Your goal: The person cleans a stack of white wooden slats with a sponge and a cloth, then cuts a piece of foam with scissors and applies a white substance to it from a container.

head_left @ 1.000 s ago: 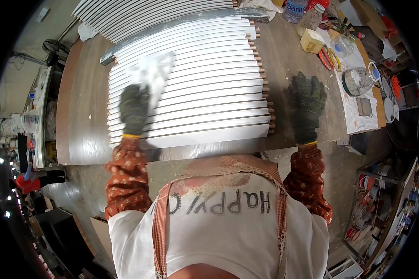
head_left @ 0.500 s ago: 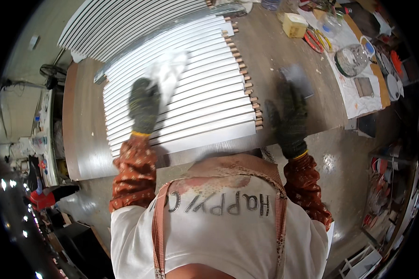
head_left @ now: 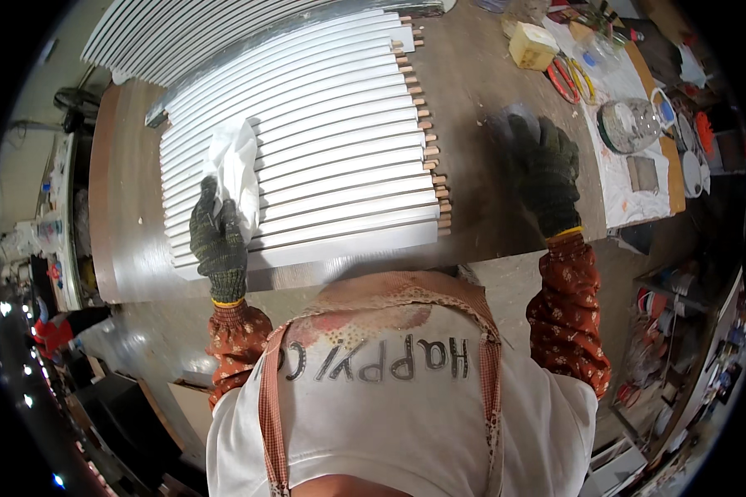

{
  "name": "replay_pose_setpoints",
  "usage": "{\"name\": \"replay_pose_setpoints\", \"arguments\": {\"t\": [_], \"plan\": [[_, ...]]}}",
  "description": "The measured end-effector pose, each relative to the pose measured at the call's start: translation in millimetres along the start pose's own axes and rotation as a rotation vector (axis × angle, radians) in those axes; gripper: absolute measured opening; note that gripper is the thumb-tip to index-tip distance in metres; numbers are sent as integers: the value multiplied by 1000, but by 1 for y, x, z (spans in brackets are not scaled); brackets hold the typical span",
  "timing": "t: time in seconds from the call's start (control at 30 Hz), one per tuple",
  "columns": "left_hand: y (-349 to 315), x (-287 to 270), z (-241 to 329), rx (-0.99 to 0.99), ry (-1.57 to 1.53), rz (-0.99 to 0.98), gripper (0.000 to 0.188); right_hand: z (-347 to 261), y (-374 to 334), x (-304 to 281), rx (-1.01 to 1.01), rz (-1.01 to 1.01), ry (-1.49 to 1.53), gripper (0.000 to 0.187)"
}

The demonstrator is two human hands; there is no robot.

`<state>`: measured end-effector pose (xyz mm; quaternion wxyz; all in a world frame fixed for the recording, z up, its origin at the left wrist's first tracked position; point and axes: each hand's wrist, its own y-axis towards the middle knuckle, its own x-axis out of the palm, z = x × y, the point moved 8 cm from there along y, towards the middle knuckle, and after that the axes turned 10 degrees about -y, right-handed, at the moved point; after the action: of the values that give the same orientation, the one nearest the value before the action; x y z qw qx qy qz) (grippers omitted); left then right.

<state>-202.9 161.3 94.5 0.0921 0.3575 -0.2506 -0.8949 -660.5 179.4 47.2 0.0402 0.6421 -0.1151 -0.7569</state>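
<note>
Both my hands wear dark green knitted gloves. My left hand (head_left: 218, 240) is closed on a crumpled white cloth (head_left: 234, 161), which lies over the left part of a row of white slats (head_left: 331, 149). Brown wooden ends (head_left: 441, 203) stick out along the row's right side. Over the bare tabletop to the right, my right hand (head_left: 549, 166) has a thin grey sheet (head_left: 506, 126) at its fingertips. That sheet is blurred, and the fingers partly cover it.
More slats (head_left: 215, 33) stand beyond a grey bar (head_left: 282, 37). At the right of the table (head_left: 481, 199) are a pale yellow block (head_left: 533, 46), red-handled pliers (head_left: 562, 80) and a clear jar (head_left: 627, 124) on white paper. A black fan (head_left: 76, 101) stands at left.
My left hand has drawn the cloth left and nearer across the slats. My right hand has shifted to the right, and the grey sheet now shows left of its fingertips. The view has tilted slightly.
</note>
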Motion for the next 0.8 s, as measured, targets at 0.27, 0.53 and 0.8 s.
{"name": "replay_pose_setpoints", "arguments": {"t": [0.27, 0.53, 0.8], "plan": [[31, 52, 74, 372, 225, -295, 44, -107, -31, -53, -281, 275, 509, 87], [38, 167, 179, 879, 233, -513, 54, -117, -33, -31, -111, 112, 679, 85], [111, 62, 38, 905, -768, 458, 38, 1, 4, -35, 101, 373, 779, 63]]}}
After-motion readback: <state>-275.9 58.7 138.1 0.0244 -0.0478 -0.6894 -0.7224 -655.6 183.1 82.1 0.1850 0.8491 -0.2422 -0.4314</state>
